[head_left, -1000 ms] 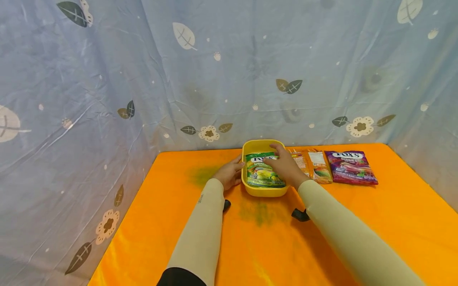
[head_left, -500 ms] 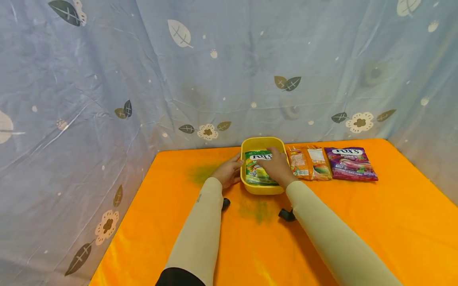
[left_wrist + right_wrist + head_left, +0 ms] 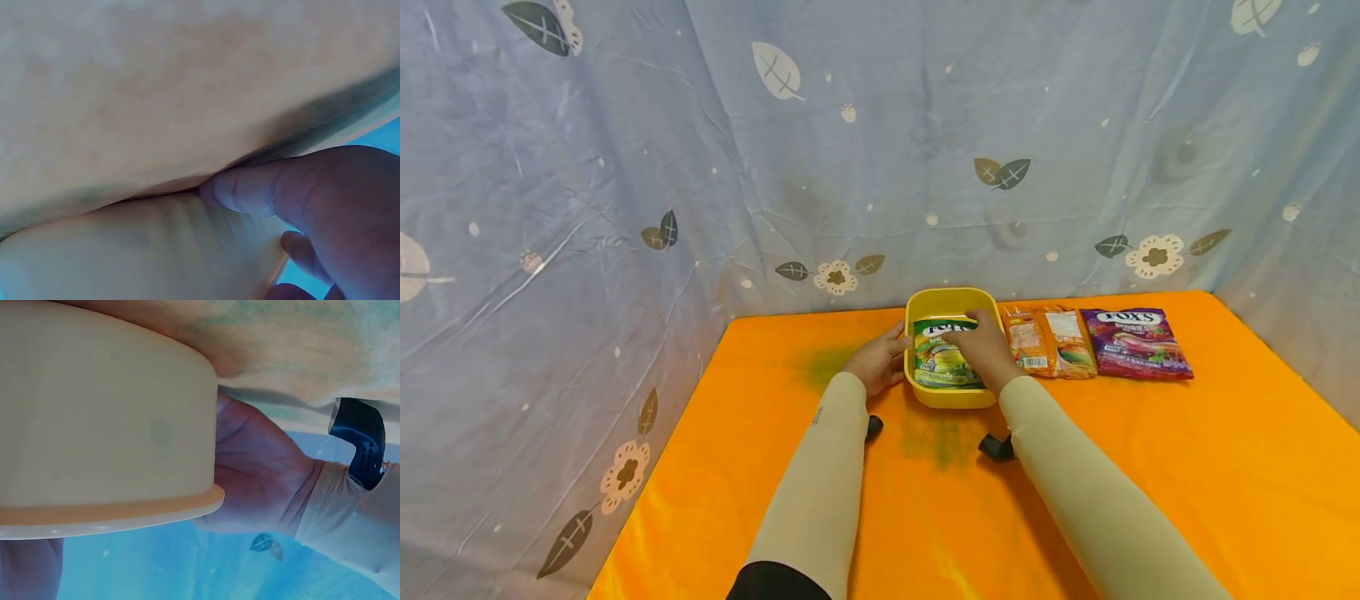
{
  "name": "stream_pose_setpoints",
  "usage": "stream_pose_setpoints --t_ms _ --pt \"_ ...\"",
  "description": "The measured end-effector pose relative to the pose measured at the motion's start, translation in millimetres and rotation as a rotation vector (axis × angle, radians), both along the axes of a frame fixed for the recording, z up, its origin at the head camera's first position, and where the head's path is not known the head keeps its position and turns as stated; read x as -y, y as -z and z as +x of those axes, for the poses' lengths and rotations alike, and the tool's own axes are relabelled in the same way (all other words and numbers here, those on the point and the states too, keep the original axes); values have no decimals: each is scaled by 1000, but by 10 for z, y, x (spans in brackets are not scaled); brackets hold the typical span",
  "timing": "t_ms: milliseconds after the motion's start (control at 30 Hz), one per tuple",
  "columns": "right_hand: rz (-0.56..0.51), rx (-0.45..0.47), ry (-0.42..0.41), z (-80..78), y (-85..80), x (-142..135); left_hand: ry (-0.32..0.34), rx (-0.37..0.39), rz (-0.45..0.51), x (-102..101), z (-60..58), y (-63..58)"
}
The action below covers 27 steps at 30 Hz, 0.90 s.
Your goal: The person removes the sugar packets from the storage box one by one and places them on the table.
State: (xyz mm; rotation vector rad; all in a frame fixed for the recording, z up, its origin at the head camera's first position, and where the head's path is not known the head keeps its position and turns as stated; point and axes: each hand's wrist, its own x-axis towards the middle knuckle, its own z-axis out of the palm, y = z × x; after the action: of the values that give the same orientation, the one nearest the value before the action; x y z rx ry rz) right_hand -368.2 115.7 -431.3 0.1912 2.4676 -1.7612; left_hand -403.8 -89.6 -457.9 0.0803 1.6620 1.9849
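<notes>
A yellow plastic tub (image 3: 953, 401) stands at the back middle of the table. Inside it lies a green Fox's candy bag (image 3: 943, 367), face up. My left hand (image 3: 877, 365) rests against the tub's left wall; in the left wrist view a fingertip (image 3: 234, 190) touches the wall low down. Over the tub's right rim reaches my right hand (image 3: 991, 354), its thumb and fingers spread on the candy bag, covering the bag's right part. The right wrist view shows the tub's outer wall (image 3: 112, 419) and my left palm (image 3: 256, 465) beside it; the right fingertips are hidden there.
Right of the tub lie two orange packets, one pinkish (image 3: 1027, 342) and one with a mango picture (image 3: 1070, 343). A purple Fox's Berries bag (image 3: 1135, 343) lies beyond them. A patterned curtain (image 3: 880, 167) stands behind the orange-covered table (image 3: 940, 517).
My right hand has moved left over the candy bag inside the tub, then stayed almost still. More of the orange packets shows now. The left hand keeps its place at the tub's wall.
</notes>
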Motion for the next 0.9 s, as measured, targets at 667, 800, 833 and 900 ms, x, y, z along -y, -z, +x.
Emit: stream_pose_setpoints --t_ms 667,800,833,900 --pt "-30 -32 -172 -43 57 -21 -6 4 1 -5 -22 26" --pt "-33 -41 -175 -29 51 -21 -6 1 -12 -7 -24 21" --pt "-29 -48 -175 -28 54 -23 -7 2 -16 -10 -23 21" --pt "-21 -60 -172 -28 61 -27 -7 0 -18 -12 -19 20"
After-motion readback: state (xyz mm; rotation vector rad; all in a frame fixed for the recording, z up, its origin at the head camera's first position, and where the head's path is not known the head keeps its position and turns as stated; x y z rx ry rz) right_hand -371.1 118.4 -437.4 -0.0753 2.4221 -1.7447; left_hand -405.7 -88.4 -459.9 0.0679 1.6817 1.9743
